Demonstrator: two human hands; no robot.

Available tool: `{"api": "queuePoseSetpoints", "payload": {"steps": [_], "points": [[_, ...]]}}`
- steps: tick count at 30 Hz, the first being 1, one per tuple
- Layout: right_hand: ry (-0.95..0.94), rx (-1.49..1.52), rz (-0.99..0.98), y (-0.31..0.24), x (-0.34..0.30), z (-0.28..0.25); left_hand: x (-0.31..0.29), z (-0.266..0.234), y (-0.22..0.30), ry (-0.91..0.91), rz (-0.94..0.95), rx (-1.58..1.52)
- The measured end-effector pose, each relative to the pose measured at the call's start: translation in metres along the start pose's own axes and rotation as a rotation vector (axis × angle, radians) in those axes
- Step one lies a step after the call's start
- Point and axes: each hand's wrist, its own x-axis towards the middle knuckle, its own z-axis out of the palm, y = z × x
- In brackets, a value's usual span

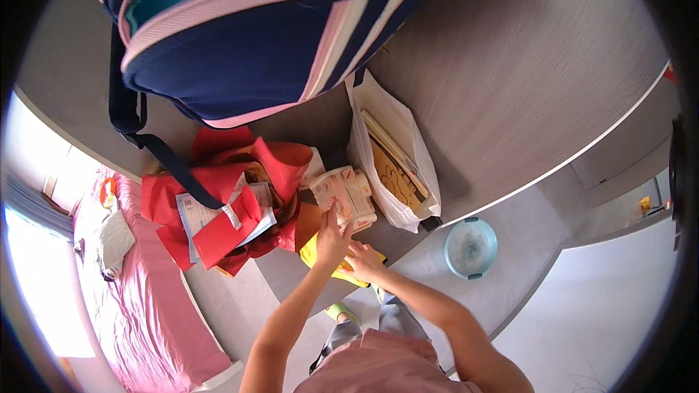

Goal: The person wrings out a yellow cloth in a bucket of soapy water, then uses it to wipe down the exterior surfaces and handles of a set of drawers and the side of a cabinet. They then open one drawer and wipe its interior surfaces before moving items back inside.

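My left hand point(333, 241) reaches over the near edge of the grey desk, its fingers stretched toward a soft white package point(344, 193) with orange markings. Whether the fingertips touch the package, I cannot tell. Close beside it, my right hand point(364, 262) is closed on a yellow cloth point(310, 250), which spreads under both hands at the desk edge. Parts of the cloth are hidden by my hands. Left of the package lies a crumpled heap of red paper bags point(291, 164), with a blue-and-white printed sheet point(191, 211) and a red folded packet point(227, 236) on it.
A navy backpack point(240, 58) with pink trim towers at the back of the desk point(524, 65), its black strap hanging over the red heap. A white bag point(424, 138) holding flat boards stands right of the package. On the floor sits a light-blue basin point(471, 247); a pink-covered bed point(145, 306) is at left.
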Motion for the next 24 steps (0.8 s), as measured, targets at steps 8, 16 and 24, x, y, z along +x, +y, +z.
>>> {"api": "queuePoseSetpoints", "payload": {"steps": [8,16,24], "points": [[-0.137,0.356,0.444,-0.025,-0.039,0.052,0.041,0.038,-0.003,0.007,-0.23,-0.142],[0.174,0.56,0.871,0.011,-0.214,-0.041,-0.05,-0.063,0.01,-0.187,-0.013,0.132],[0.339,0.637,0.818,-0.007,-0.136,-0.095,-0.155,-0.174,-0.035,-0.072,-0.206,0.121]]}}
